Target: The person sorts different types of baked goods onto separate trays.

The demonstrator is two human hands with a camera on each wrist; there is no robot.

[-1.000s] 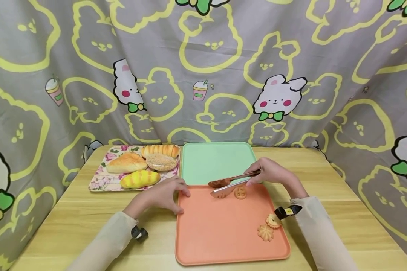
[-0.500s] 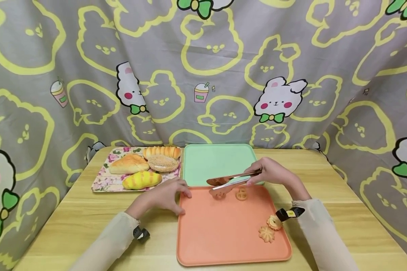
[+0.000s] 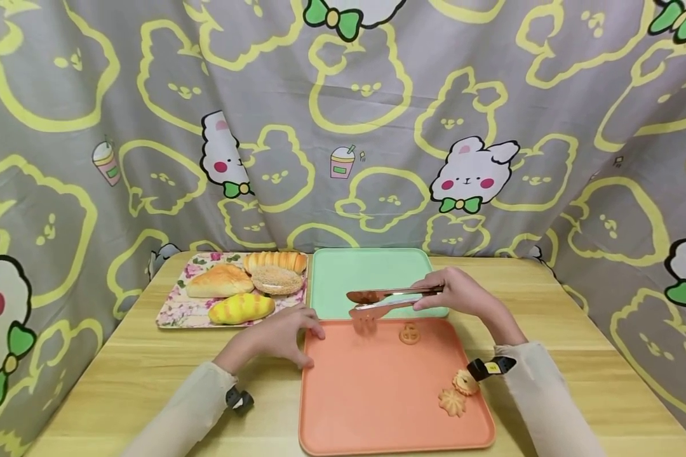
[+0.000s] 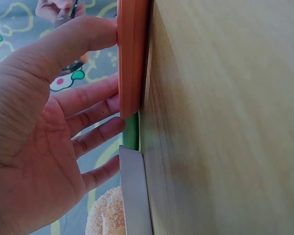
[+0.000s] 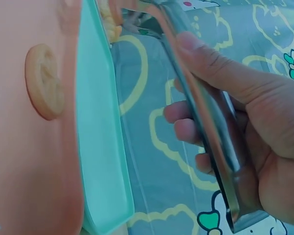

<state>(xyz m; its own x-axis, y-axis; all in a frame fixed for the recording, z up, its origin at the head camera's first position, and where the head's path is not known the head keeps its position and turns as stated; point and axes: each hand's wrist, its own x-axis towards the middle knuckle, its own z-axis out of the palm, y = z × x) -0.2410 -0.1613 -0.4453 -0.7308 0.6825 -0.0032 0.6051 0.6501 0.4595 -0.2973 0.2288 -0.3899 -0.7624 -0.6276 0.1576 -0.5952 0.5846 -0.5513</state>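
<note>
In the head view my right hand holds metal tongs above the far edge of the orange tray. Their two arms stand apart, and no food shows between the tips. The right wrist view shows the thumb on one arm of the tongs and fingers curled round the other side. A round cookie with holes lies on the tray below the tongs. Two more, a ring-shaped cookie and a flower-shaped cookie, lie at its right side. My left hand rests thumb and fingertips against the tray's upper-left edge.
A pale green tray lies directly behind the orange one. At the left, a floral tray carries a yellow striped bread, a plain bread, a sesame bread and a ridged roll. A patterned curtain hangs behind the table.
The tongs have risen slightly off the orange tray, away from the round cookie. The left hand stays at the tray's edge. The head view has tilted a little upward.
</note>
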